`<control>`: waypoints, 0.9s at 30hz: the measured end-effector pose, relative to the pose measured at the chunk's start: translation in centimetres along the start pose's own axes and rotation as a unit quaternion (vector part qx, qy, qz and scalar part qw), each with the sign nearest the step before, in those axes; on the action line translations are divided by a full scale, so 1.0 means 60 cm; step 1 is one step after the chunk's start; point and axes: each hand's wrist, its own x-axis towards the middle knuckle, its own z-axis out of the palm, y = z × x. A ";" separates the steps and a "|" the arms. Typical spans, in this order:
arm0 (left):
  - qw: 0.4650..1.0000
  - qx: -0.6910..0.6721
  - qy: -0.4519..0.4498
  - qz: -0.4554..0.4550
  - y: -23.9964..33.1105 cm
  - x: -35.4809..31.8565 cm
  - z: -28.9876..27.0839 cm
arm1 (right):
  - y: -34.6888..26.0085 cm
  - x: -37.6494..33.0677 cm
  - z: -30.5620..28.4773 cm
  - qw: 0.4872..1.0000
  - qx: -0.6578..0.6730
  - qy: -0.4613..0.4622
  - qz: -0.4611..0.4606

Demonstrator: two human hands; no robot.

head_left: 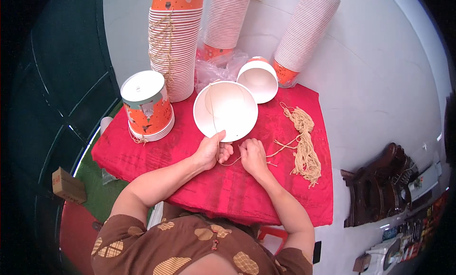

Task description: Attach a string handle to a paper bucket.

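Note:
A white-lined paper bucket (232, 111) is tilted with its mouth toward me over the middle of the table. My left hand (209, 151) grips its near rim, thumb at the edge and the other fingers curled below. A thin tan string (213, 114) runs across the bucket's mouth from the far rim and loops down past my left hand. Just to the right, my right hand (254, 156) is closed in a pinch on the string, close to the bucket's near edge. A bundle of tan strings (306, 151) lies on the cloth farther right, with loose strands reaching toward my right hand.
Red cloth (204, 192) covers the table. At the left stand a lidded orange bucket (149, 114) and a tall bucket stack (175, 51) hung with strings. Another bucket (261, 82) lies tipped behind. Two more stacks (228, 18) (306, 30) lean near the wall beside clear plastic (216, 70).

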 end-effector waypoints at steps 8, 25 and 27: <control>0.997 -0.052 -0.046 -0.040 0.004 -0.003 -0.007 | -0.025 -0.024 -0.034 0.926 0.362 0.032 0.101; 0.974 -0.117 -0.155 -0.120 0.010 -0.016 0.002 | -0.060 -0.038 -0.068 0.926 0.315 0.185 -0.091; 0.972 -0.114 -0.167 -0.121 0.008 -0.017 0.005 | -0.061 -0.038 -0.070 0.931 0.287 0.192 -0.120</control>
